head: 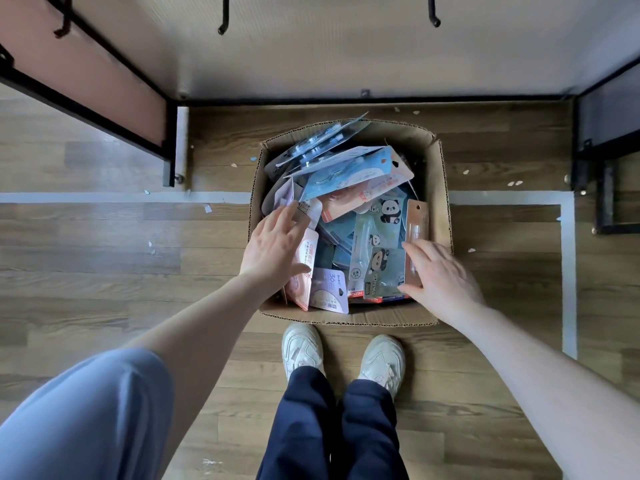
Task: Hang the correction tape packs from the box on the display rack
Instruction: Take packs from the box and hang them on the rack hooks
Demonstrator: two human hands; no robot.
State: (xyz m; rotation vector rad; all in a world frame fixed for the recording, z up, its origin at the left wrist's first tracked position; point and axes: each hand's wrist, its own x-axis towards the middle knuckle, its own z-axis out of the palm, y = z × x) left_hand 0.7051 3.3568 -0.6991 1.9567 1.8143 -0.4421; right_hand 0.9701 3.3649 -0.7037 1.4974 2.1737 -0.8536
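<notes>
An open cardboard box [441, 188] stands on the floor in front of my feet, filled with several correction tape packs in blue, pink and panda prints. My left hand [273, 245] reaches into the box's left side, its fingers spread over a pink-and-white pack [306, 261] and its thumb under that pack's edge. My right hand [441, 275] is at the box's right side, fingers and thumb pinching a narrow orange pack [415, 233] that stands upright against the box wall. The display rack's pale back panel [329, 53] rises behind the box, with black hooks [223, 15] at the top.
Black metal frame legs [169, 147] of the rack stand left and right of the box. A pink side panel [86, 64] slants at upper left. White tape lines [568, 271] mark the wooden floor. My white shoes [303, 348] stand just before the box.
</notes>
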